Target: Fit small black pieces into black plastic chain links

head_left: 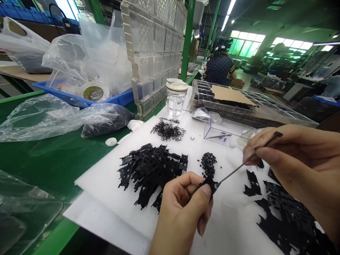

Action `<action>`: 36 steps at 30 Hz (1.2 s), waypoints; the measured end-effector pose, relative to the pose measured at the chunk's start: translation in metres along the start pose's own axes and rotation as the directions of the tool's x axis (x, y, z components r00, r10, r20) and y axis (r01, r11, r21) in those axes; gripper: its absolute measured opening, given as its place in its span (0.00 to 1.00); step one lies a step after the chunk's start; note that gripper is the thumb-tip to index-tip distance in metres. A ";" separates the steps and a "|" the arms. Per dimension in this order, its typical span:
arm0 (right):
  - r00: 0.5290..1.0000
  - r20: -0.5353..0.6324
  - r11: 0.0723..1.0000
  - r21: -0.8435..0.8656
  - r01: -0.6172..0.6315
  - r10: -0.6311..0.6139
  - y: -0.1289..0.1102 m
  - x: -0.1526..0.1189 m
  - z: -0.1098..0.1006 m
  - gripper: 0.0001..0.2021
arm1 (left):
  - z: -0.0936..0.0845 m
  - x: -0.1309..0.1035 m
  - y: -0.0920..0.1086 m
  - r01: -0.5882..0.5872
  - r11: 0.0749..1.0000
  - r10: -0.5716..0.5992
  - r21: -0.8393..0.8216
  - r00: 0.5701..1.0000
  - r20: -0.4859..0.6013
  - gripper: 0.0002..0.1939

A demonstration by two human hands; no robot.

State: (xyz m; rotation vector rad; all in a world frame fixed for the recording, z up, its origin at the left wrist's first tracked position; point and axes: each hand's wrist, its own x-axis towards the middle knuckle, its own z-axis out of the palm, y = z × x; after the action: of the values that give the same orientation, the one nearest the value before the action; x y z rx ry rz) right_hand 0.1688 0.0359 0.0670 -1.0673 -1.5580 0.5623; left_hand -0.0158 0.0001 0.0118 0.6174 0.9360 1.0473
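My left hand [183, 207] pinches a small flat black plastic part [211, 182] between thumb and fingers, which cover most of it. From the right, my right hand [285, 159] grips a thin metal pick-like tool [235, 171] with a dark square end. Its tip meets the edge of the black part. Just beyond my left hand lies a heap of tiny black pieces [208, 163]. To the left is a big pile of flat black plastic parts [151, 170]. More black plates [289, 212] lie below my right hand, partly hidden by it.
Thin black wire-like pieces [168, 131] lie on the white board [106, 187] near a lidded clear jar [175, 101]. A clear box [225, 132] and a divided tray [276, 106] stand behind. Plastic bags [106, 118] and a blue tray [117, 100] are left. A person [219, 67] sits farther back.
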 end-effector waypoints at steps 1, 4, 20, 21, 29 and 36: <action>1.000 0.025 1.000 -0.009 0.001 -0.001 0.000 0.000 -0.001 0.04 | 0.000 0.000 0.000 0.001 1.000 -0.001 0.000 1.000 0.000 0.12; 0.998 0.062 1.000 -0.018 0.006 -0.005 0.002 0.001 -0.004 0.03 | 0.000 0.000 0.000 0.001 1.000 -0.001 -0.002 1.000 0.003 0.12; 0.990 0.118 0.997 -0.032 0.076 -0.071 0.004 0.003 -0.006 0.04 | -0.002 0.001 0.000 0.002 1.000 -0.002 0.023 1.000 -0.016 0.12; 0.990 0.121 0.996 -0.035 0.081 -0.076 0.004 0.002 -0.006 0.04 | -0.001 0.001 0.001 0.002 1.000 -0.002 0.028 1.000 -0.017 0.13; 0.997 0.050 0.998 -0.037 0.057 -0.055 0.007 0.001 -0.009 0.05 | -0.001 0.000 0.001 0.004 0.999 -0.003 0.041 1.000 -0.014 0.12; 0.994 0.066 0.993 -0.077 0.087 -0.082 0.004 0.001 -0.003 0.01 | -0.005 0.003 -0.002 -0.003 1.000 0.003 0.012 1.000 0.000 0.12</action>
State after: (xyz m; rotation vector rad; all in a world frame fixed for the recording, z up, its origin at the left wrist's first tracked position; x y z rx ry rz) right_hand 0.1732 0.0383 0.0658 -1.0470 -1.6848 0.4834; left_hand -0.0189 0.0020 0.0071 0.6291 0.9423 1.0444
